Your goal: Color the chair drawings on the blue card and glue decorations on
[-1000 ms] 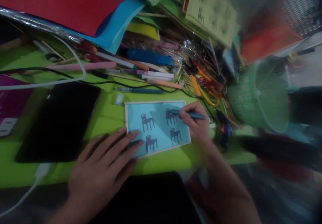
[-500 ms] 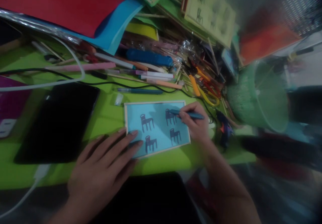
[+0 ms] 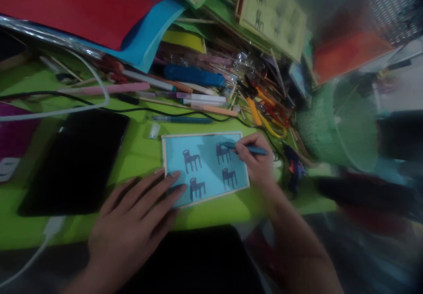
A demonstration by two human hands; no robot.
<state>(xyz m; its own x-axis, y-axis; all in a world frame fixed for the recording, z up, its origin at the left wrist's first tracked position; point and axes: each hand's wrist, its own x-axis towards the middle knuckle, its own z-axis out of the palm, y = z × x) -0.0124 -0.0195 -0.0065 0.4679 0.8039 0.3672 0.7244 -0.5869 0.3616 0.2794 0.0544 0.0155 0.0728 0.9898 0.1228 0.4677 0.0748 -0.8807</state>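
A light blue card (image 3: pixel 208 164) with a thin pale wooden border lies on the green table. Several dark chair drawings are on it. My left hand (image 3: pixel 135 214) rests flat with fingers stretched out, its fingertips on the card's lower left part. In my right hand (image 3: pixel 256 157) is a dark blue pen (image 3: pixel 244 148), gripped between thumb and fingers. The pen's tip meets the upper right chair drawing (image 3: pixel 223 152), and the hand lies over the card's right edge.
Left of the card lies a black tablet (image 3: pixel 76 161) with a white cable. Behind are loose pens (image 3: pixel 185 120), orange-handled pliers (image 3: pixel 254 111), a blue stick-like object (image 3: pixel 194 75) and coloured sheets (image 3: pixel 79 12). A green basket (image 3: pixel 333 126) and a glue gun (image 3: pixel 294 166) sit right.
The whole view has shifted very slightly. My right hand keeps the pen at the upper right chair drawing, and my left hand stays on the card.
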